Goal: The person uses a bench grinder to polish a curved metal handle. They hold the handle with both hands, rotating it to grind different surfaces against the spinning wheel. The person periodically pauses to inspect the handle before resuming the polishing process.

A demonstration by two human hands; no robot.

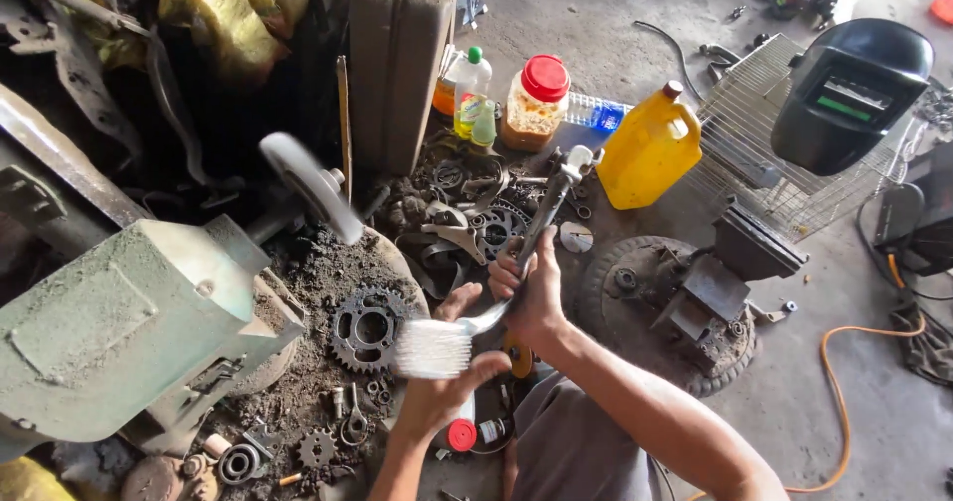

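**A:** what's actually hidden here? Left hand [437, 397] is mostly blocked by that white blurry thing [434, 349], looks like bristles or cloth, can't tell which. Fingers curl around its underside, so it's gripping it.

**B:** yeah, motion blur kills it. Right hand [531, 292] is clearer: clenched around the middle of a long silvery metal lever [544, 225], curved at the low end where it meets the white bit, knobby fitting at the top.

**A:** and where is it?

**B:** held up over the greasy floor, just right of the toothed sprocket [366, 328], with the yellow jug [650, 150] beyond its top. The green machine [129, 332] is cut off at the left edge.
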